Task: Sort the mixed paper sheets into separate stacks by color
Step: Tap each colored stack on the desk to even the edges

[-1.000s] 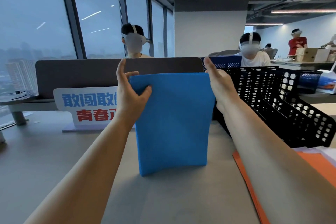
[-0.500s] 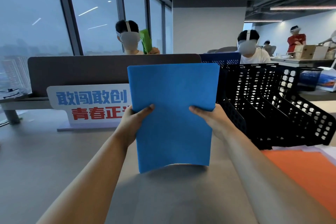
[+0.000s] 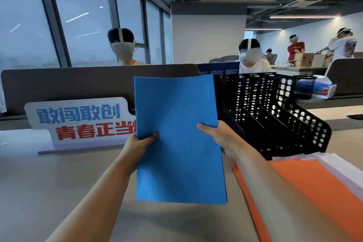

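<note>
matte blue rectangular paper stack [image 3: 176, 133], upright at frame centre, top edge slightly curled; left grip [image 3: 140, 143] and right grip [image 3: 221, 137] pinch its edges.

Blue paper stack [image 3: 179, 139] held upright over grey desk [image 3: 49, 192]. Left hand [image 3: 137, 144] grips its left edge, right hand [image 3: 222, 136] its right edge, thumbs in front. Orange sheets [image 3: 310, 198] lie right, before black file rack [image 3: 275, 114]. Slogan sign [image 3: 78, 122] behind left.

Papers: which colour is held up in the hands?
The blue stack, gripped at its sides by the left hand and right hand. The orange sheets and pale sheets lie flat on the desk.
</note>
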Demonstrator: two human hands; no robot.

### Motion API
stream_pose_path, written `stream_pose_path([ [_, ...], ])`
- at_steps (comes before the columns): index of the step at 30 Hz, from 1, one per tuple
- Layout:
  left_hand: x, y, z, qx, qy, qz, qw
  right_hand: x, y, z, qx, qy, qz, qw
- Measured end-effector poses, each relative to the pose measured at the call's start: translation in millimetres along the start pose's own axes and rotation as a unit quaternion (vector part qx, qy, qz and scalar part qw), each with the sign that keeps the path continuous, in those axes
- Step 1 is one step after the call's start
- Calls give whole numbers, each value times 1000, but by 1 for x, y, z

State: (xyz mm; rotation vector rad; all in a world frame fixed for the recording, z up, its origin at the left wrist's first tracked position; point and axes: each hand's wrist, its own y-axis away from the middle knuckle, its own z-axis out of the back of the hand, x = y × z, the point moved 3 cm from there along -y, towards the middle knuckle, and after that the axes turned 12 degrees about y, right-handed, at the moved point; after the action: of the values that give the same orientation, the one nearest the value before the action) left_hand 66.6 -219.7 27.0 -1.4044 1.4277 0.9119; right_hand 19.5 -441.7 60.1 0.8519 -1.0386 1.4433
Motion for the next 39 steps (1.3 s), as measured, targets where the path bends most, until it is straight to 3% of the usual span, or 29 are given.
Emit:
stream_pose_path([
  [5, 12, -10, -51, 47, 10, 72, 996, 1, 24, 54, -8, 28, -35, 999],
  [9, 32, -15, -109, 81, -2, 107, 991, -2, 35, 104, -120, 155, -79, 977],
  [16, 49, -36, -195, 72, -161, -13, 984, 8, 54, 178, -309, 253, -62, 915],
  [22, 46, -41, -269, 179, -348, -152, 908, 18, 53, 212, -420, 335, -22, 843],
  [29, 66, -71, -295, 216, -397, -134, 882, 20, 26, 217, -434, 391, 0, 812],
  [35, 74, -84, -287, 246, -418, -171, 858, -13, -18, 196, -407, 450, -11, 795],
  [39, 82, -100, -266, 136, -382, -171, 898, -43, -45, 184, -405, 438, -45, 801],
])
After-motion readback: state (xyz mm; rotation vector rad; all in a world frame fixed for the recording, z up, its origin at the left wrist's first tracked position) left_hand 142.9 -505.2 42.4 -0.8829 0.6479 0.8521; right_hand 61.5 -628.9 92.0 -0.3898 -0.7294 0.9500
